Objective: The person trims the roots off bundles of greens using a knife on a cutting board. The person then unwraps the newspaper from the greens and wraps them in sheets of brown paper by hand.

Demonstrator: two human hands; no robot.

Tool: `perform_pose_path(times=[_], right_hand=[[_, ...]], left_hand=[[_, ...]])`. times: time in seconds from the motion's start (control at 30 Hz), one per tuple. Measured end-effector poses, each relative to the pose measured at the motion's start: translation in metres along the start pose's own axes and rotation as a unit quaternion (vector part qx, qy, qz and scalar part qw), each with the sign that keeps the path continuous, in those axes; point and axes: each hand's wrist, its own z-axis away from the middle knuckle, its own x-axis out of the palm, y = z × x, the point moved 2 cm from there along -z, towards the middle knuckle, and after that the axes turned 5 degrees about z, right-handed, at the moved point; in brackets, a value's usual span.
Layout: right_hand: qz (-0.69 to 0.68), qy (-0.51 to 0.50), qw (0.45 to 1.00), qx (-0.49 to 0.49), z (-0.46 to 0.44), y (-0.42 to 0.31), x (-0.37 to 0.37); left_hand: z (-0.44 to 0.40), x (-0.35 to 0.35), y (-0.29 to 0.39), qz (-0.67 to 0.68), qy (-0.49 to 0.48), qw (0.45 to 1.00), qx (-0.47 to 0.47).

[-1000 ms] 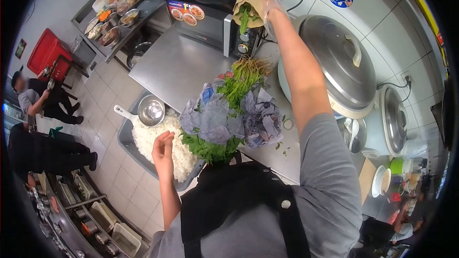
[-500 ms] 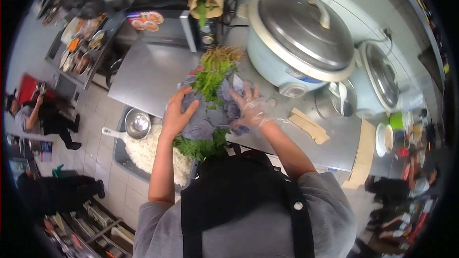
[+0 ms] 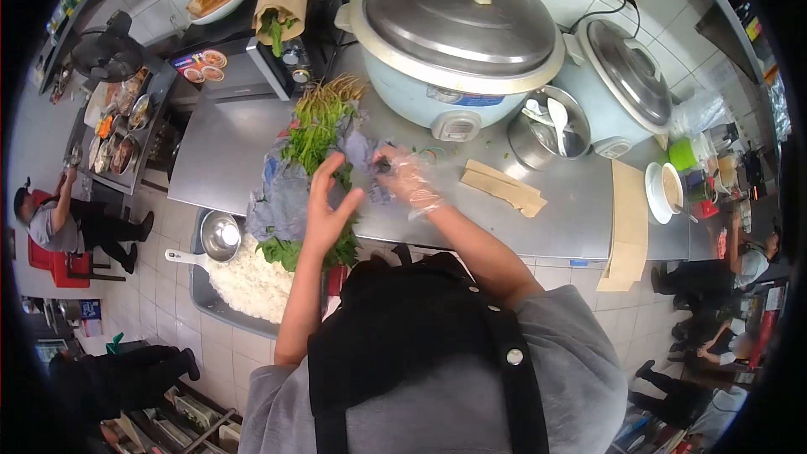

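Observation:
A bunch of leafy greens [image 3: 313,139] with stringy roots lies on the steel counter, loosely surrounded by a crumpled grey-purple wrap [image 3: 290,202]. Broad leaves stick out at its near end, over the counter's edge. Bare and open, my left hand [image 3: 326,210] is at the bunch's right side, with thumb and fingers apart. My right hand [image 3: 408,181] wears a clear plastic glove. Its fingers are curled on the right edge of the wrap; the fingertips are partly hidden.
Big rice cooker [image 3: 458,59] and smaller one [image 3: 618,76] stand behind. A steel pot [image 3: 551,139] holds white ladles. Brown paper strips [image 3: 504,187] lie right. Below left, a grey tub [image 3: 202,286] holds rice and a steel scoop [image 3: 222,235]. Other people stand at both sides.
The view has shifted, so the counter items appear further left. My right hand has gone from spread fingers to curled ones at the wrap's edge. My left hand has moved to the bunch's right side.

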Motion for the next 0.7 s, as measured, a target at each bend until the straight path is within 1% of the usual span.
perform_pose_path(times=[0.03,0.07,0.1,0.13,0.17,0.2,0.23,0.27,0.3,0.33,0.37,0.4,0.43,0.47,0.5,0.53,0.57,0.6,0.63,0.7], right_hand=[[-0.091,0.011,0.995,-0.041,-0.001,-0.003,-0.006],[-0.091,0.015,0.995,-0.038,0.002,-0.006,-0.009],[-0.147,-0.019,0.988,-0.032,0.005,-0.026,-0.019],[-0.203,-0.053,0.977,-0.026,0.011,-0.040,-0.030],[-0.204,-0.050,0.977,-0.024,0.017,-0.047,-0.042],[-0.255,-0.080,0.963,0.020,0.023,-0.051,-0.049],[-0.305,-0.109,0.944,0.063,0.028,-0.051,-0.054],[-0.293,-0.144,0.941,0.084,0.031,-0.040,-0.046],[-0.294,-0.142,0.941,0.085,0.037,-0.039,-0.056],[-0.236,-0.139,0.960,0.062,0.044,-0.041,-0.073],[-0.176,-0.136,0.974,0.038,0.051,-0.038,-0.088],[-0.169,-0.063,0.984,0.010,0.057,-0.028,-0.097],[-0.042,-0.024,0.998,0.027,0.065,-0.020,-0.119],[0.086,0.015,0.995,0.043,0.076,-0.009,-0.145],[0.233,0.032,0.971,0.034,0.092,0.023,-0.153],[0.375,0.048,0.926,0.023,0.108,0.060,-0.153],[0.418,-0.026,0.903,0.094,0.121,0.096,-0.152],[0.457,-0.098,0.869,0.164,0.131,0.123,-0.152],[0.456,-0.097,0.870,0.162,0.139,0.136,-0.154],[0.341,-0.074,0.922,0.166,0.155,0.148,-0.154]], left_hand=[[0.003,0.013,0.007,-0.014,0.014,0.999,0.030],[0.004,0.024,0.014,-0.028,0.027,0.998,0.059],[0.003,0.034,0.011,-0.028,0.022,0.998,0.060],[0.003,0.046,0.004,0.047,-0.008,0.997,0.066],[0.002,0.056,0.001,0.121,-0.037,0.989,0.071],[0.004,0.059,0.010,0.123,-0.022,0.988,0.087],[0.006,0.063,0.006,0.122,-0.025,0.988,0.087],[0.008,0.066,-0.003,0.141,-0.027,0.988,0.056],[0.011,0.070,-0.009,0.160,-0.029,0.986,0.024],[0.012,0.075,0.010,0.153,-0.009,0.988,0.021],[0.013,0.078,0.007,0.151,-0.010,0.988,0.022],[0.016,0.080,-0.002,0.189,0.023,0.981,-0.025],[0.017,0.082,-0.007,0.224,0.055,0.970,-0.073],[0.018,0.083,-0.007,0.256,0.102,0.957,-0.097],[0.017,0.083,-0.014,0.254,0.103,0.957,-0.096],[0.016,0.079,-0.029,0.258,0.134,0.951,-0.108],[0.018,0.077,-0.038,0.260,0.165,0.943,-0.122],[0.017,0.081,-0.033,0.287,0.191,0.931,-0.124],[0.016,0.084,-0.035,0.286,0.192,0.931,-0.122],[0.020,0.090,-0.044,0.308,0.224,0.914,-0.139]])
